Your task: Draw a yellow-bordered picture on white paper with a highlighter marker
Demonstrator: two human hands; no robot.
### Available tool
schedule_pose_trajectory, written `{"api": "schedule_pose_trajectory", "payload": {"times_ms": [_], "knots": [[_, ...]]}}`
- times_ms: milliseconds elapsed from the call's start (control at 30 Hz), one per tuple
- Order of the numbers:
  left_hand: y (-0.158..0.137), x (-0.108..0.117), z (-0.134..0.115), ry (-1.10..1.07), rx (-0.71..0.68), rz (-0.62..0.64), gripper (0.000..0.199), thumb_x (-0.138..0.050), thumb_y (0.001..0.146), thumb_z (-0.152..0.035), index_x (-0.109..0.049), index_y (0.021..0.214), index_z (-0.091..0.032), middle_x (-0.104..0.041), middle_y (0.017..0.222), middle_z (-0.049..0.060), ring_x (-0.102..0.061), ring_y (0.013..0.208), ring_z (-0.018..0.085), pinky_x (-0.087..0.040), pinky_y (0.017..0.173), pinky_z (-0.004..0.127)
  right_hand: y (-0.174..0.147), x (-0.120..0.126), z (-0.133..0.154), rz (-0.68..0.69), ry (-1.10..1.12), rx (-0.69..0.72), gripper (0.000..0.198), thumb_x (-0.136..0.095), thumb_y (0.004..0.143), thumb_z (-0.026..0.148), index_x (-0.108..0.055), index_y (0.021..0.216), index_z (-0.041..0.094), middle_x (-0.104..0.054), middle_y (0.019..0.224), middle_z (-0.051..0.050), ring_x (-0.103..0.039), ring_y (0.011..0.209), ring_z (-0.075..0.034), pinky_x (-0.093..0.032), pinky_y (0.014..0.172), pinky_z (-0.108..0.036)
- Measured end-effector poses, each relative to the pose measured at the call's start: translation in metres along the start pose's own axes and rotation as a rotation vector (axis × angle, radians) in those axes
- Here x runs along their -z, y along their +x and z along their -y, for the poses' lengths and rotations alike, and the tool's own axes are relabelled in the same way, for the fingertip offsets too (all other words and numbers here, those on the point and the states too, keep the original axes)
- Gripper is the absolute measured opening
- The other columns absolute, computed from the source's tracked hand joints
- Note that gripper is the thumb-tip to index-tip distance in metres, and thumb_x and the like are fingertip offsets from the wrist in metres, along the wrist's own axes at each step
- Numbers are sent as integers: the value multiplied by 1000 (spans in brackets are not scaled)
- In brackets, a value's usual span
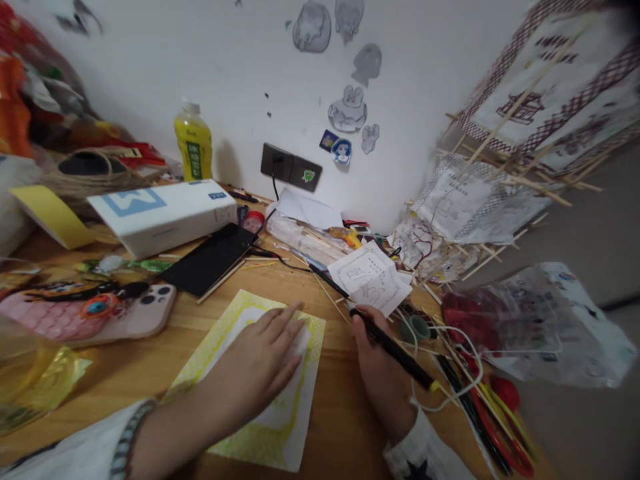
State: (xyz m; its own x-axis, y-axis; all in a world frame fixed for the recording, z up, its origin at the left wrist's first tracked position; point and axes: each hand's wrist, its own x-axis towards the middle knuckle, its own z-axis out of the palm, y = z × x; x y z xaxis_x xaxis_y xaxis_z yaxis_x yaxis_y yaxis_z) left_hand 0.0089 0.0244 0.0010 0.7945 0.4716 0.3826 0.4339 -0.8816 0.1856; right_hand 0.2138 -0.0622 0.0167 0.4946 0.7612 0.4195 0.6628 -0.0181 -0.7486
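My left hand [260,357] lies flat, fingers stretched out, on a white sheet of paper [295,427] with a yellow patterned border. The hand hides much of the sheet's middle. To the right of the sheet, my right hand [377,363] is closed around a black marker [397,350] with a yellow end pointing toward me. Its other end reaches toward a small white card [370,277] bearing a line drawing. Whether the marker touches the card I cannot tell.
At the left are a phone in a pink case [145,313], a white box [170,217], a black tablet-like slab [213,260] and a yellow drink bottle [194,143]. A stick-and-paper structure [470,193] stands right, above a plastic bag [540,320] and coloured cords [500,427].
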Motion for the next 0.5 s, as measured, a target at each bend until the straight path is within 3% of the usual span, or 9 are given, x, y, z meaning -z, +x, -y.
{"api": "schedule_pose_trajectory", "payload": {"times_ms": [100, 233, 300, 400, 500], "knots": [[9, 8, 24, 28, 88, -44, 45, -43, 92, -27, -51, 133, -10, -50, 140, 17, -48, 123, 32, -38, 102, 50, 6, -4, -7, -21, 86, 21, 27, -49, 92, 34, -59, 112, 19, -66, 114, -10, -62, 103, -22, -48, 92, -38], [17, 20, 45, 23, 244, -20, 37, -48, 85, -22, -63, 116, -8, -61, 124, 20, -54, 113, 34, -41, 97, 52, 9, -12, -17, 44, 128, 52, 25, -47, 92, 31, -62, 109, 20, -71, 101, -8, -67, 91, -21, -53, 83, -35], [19, 23, 48, 13, 258, -38, 33, -52, 83, -23, -65, 110, -8, -64, 116, 19, -56, 108, 33, -43, 95, 51, 8, -18, -22, 92, 104, 120, 25, -50, 89, 28, -63, 109, 20, -71, 106, -9, -66, 97, -23, -51, 86, -36], [19, 21, 46, -48, 274, -83, 28, -54, 81, -20, -66, 106, -12, -66, 103, 15, -59, 98, 30, -47, 89, 46, 6, -29, -31, 148, 93, 150, 27, -54, 82, 21, -65, 106, 17, -73, 95, -8, -68, 85, -24, -53, 80, -37], [20, 17, 45, -168, 288, -147, 31, -50, 78, -12, -65, 105, -12, -65, 96, 12, -63, 90, 25, -51, 82, 40, 3, -37, -35, 175, 111, 174, 33, -60, 78, 22, -66, 110, 17, -73, 93, -7, -68, 86, -25, -53, 81, -38]]}}
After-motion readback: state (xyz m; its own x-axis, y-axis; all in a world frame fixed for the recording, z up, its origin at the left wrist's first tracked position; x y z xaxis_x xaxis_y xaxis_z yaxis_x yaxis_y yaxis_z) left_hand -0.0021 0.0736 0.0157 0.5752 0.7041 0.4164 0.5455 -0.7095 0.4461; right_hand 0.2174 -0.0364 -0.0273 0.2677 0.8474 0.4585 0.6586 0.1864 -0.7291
